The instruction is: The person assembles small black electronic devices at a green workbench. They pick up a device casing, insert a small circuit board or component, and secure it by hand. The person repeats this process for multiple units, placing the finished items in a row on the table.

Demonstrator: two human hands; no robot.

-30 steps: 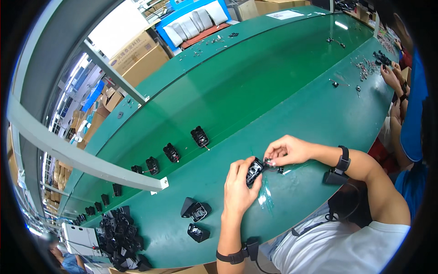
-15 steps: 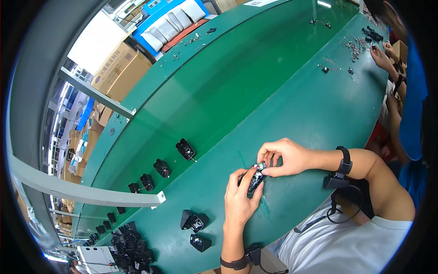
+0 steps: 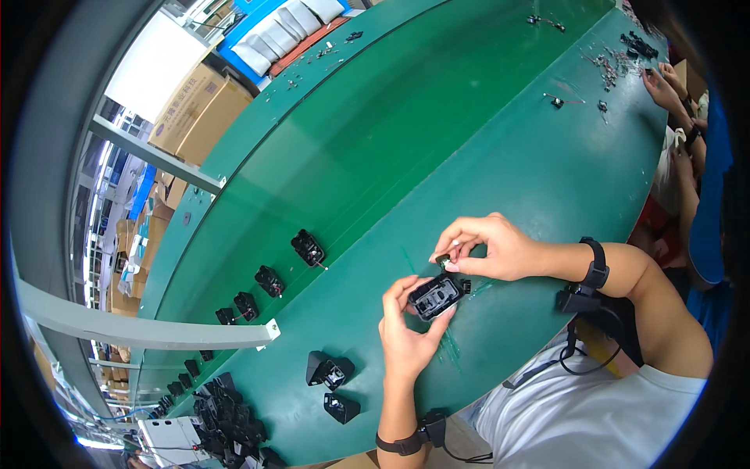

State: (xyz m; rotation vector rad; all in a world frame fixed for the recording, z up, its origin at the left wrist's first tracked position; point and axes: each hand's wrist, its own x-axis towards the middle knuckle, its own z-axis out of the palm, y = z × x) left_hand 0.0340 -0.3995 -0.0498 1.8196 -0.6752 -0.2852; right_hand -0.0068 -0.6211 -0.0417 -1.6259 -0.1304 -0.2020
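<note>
My left hand (image 3: pixel 408 338) grips an open black plastic housing (image 3: pixel 434 300) from its near left side, with the hollow inside facing up. Just above it, my right hand (image 3: pixel 494 248) pinches a small circuit board (image 3: pixel 444 263) between thumb and fingers. A small black part (image 3: pixel 466 287) shows at the housing's right edge; whether it is attached I cannot tell. Thin green strips (image 3: pixel 451 350) lie on the table beneath my hands. To the left, two black housings, an upper one (image 3: pixel 331 371) and a lower one (image 3: pixel 341 407), rest on the green tabletop (image 3: pixel 500 344).
Several black housings (image 3: pixel 308 248) with wires line the green belt. A heap of black housings (image 3: pixel 228 422) lies at lower left, near a metal frame bar (image 3: pixel 156 331). At far right, a co-worker's hands (image 3: pixel 664 87) are by loose small parts (image 3: pixel 611 70).
The circuit board has come away from the housing in my right hand. My left hand has turned the housing so its inside shows more fully. The view has shifted slightly.
</note>
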